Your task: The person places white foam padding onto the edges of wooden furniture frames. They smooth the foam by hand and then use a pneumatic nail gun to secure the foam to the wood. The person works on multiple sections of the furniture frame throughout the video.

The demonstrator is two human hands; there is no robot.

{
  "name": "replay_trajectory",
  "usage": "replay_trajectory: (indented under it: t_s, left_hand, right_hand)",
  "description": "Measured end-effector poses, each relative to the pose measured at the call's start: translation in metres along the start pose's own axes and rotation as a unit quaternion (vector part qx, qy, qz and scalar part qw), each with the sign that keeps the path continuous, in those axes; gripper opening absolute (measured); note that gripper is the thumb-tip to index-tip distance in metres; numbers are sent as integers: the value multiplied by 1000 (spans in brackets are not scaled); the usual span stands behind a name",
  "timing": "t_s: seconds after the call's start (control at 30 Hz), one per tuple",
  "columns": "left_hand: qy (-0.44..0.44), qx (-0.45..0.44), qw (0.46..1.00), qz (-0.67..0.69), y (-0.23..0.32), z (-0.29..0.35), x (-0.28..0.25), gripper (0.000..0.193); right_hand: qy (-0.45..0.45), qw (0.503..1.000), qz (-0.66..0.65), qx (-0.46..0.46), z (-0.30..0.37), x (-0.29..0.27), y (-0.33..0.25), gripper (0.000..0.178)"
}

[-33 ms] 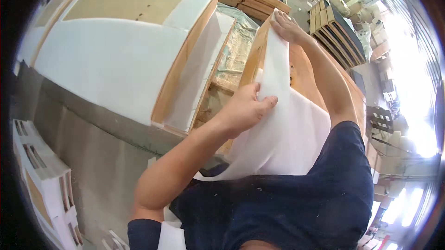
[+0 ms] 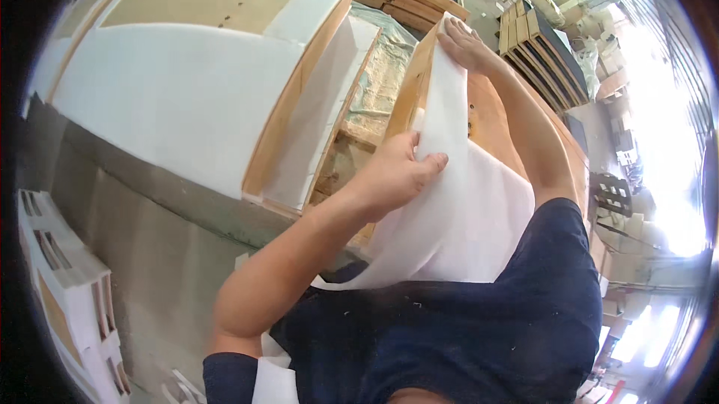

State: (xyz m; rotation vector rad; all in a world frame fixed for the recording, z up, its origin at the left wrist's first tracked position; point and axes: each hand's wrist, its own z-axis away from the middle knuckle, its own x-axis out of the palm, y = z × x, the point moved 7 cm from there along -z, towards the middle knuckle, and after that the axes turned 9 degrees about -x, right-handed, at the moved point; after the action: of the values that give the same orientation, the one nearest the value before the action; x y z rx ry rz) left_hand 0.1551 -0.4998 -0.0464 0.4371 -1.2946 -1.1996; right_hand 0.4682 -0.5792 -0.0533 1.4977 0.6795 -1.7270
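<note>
Left hand (image 2: 397, 172) near, thumb on white sheet (image 2: 449, 112), grip can't be told; right hand (image 2: 466, 50) flat, fingers extended, at far end of wooden frame (image 2: 412, 91)

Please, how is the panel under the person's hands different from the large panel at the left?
The worked panel shows orange-brown bare wood; the left panel shows a paler, yellowish-tan face. The left hand and right hand touch the worked panel's white sheet; no hand touches the left panel. The worked panel's sheet has folds near the body; the left panel's looks smooth. Both are partly white-covered.
</note>
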Motion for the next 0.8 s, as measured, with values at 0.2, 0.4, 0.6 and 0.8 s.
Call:
replay_trajectory:
  t_s: [0.2,0.4,0.6,0.8]
  left_hand:
    - [3,5,1000,-12,-9,-1,-3,35]
    - [25,-29,999,-35,-13,-2,-2,39]
    - [45,-32,998,-26,-7,-1,-2,42]
    - [75,-2,969,-234,7,0,23,29]
  right_hand:
    - [32,999,-43,-6,63,0,-63,79]
    - [28,999,-25,-16,79,-6,-88,85]
    - [13,999,-30,-36,100,-12,-117,96]
    - [-4,997,72,-11,99,-17,-134,90]
